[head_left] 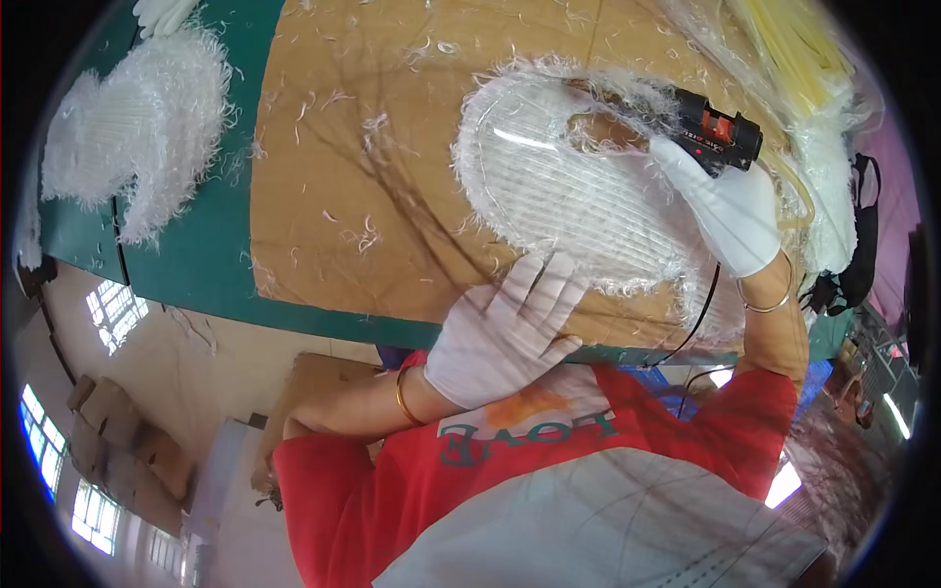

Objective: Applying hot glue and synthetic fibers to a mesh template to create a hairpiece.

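Observation:
A white oval piece [549,186] with a ribbed, shiny face and a shaggy fringed edge lies on the brown board in front of me. Brown shows through a gap near its upper right. My right hand [730,211], in a white glove, is closed round a black corded hand tool [720,129] with orange parts. The tool's working end reaches left into the white fringe, which hides its tip. My left hand [510,328], also gloved in white, lies flat with its fingers stretched out. Its fingertips touch the piece's near edge.
Loose white fibres [368,235] are scattered over the brown board [343,147], which lies on a green table [196,265]. A similar fringed white piece [147,122] sits at the left. Yellow and white strands [799,59] stand at the far right. A black cord [701,318] hangs by my right arm.

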`<state>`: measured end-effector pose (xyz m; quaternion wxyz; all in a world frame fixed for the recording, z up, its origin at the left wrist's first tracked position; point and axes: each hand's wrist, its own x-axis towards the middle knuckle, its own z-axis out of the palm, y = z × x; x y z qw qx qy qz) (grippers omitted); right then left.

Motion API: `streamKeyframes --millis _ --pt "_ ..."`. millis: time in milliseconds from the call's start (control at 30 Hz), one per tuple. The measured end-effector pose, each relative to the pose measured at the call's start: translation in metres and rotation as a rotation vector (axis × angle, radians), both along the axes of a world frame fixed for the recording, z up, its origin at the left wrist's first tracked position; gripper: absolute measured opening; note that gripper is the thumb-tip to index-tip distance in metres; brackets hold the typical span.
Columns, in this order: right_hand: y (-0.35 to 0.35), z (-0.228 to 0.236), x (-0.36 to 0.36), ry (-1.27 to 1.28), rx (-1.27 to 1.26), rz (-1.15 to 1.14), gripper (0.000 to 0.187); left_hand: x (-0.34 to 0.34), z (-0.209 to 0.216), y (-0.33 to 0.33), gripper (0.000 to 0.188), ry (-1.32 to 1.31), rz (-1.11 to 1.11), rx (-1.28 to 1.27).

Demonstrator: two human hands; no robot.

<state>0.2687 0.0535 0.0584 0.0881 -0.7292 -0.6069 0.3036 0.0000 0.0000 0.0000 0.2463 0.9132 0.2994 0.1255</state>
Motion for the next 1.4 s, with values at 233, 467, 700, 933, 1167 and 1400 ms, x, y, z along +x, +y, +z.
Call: streamKeyframes --millis 233,467,700,933,1167,1400 --pt "0.0 0.004 0.003 -0.033 -0.017 0.061 0.029 0.003 -0.002 0.001 0.063 0.005 0.03 0.052" --pt "-0.004 -0.003 0.015 -0.162 0.037 0.218 0.029 0.003 -0.002 0.0 0.065 0.039 0.019 0.079" --pt "-0.015 -0.011 0.026 -0.255 0.263 0.369 0.035 0.002 -0.001 0.001 0.066 0.044 0.001 0.072" --pt "-0.012 -0.006 0.022 -0.223 0.129 0.35 0.037 0.001 0.0 0.0 0.066 0.075 -0.015 0.042" --pt "-0.019 -0.01 0.026 -0.261 0.161 0.389 0.037 0.001 -0.001 -0.001 0.066 0.1 -0.026 0.024" --pt "-0.017 -0.006 0.021 -0.199 0.155 0.335 0.037 0.002 0.001 0.0 0.066 0.084 -0.012 0.044"
